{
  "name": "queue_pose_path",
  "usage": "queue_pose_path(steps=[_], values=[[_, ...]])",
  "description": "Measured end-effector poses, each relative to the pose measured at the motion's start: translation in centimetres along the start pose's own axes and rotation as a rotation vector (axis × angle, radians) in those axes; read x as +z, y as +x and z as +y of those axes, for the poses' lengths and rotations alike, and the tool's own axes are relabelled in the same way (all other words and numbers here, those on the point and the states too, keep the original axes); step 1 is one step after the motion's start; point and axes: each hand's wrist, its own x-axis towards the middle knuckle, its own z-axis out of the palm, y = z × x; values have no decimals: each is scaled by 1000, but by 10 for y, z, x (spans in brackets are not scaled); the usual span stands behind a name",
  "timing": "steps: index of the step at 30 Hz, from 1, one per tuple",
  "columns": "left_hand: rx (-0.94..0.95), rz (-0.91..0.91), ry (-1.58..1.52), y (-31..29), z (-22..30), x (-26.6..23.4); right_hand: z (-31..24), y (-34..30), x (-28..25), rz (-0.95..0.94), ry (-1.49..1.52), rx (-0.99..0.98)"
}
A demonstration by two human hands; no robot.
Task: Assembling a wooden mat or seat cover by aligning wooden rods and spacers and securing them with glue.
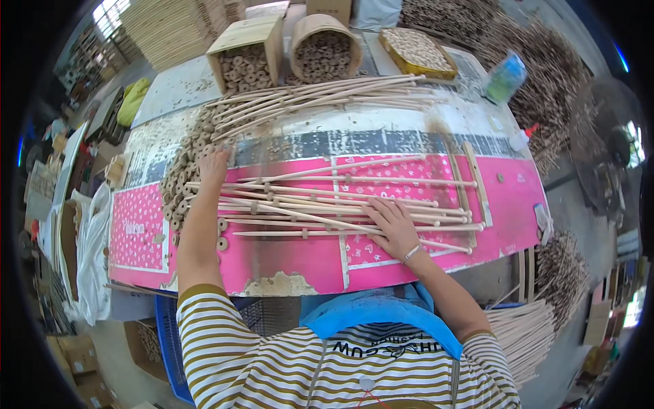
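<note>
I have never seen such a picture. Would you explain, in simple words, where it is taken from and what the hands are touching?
There is no machine here, only a barehanded person. The one picture comes from a wide fisheye camera on the person's head, looking down, so straight edges bend near the rim. On the pink-covered table lie pale wooden sticks, some carrying a small ring. The right hand rests across them, fingers spread. The left hand is at the pile of wooden rings, but I cannot tell whether it holds one. Behind stand a box and a round tub, both holding more rings.
</note>
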Motion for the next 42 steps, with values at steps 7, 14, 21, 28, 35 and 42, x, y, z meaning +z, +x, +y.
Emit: queue_pose_path(steps=[7,14,21,28,35,42], values=[[498,-145,-599,-4,171,-36,5,-6,11,33,-46,-41],[545,-144,-513,-26,214,-44,-6,-33,15,176,-136,111],[601,-326,-646,-11,223,-75,19,-24,20,258,-64,50],[624,-514,-684,32,242,-75,61,33,19,419,-119,51],[527,-470,-725,16,222,-73,43,-3,21,384,-16,70],[531,-751,-848,27,220,-81,36,-29,-4,283,57,166]])
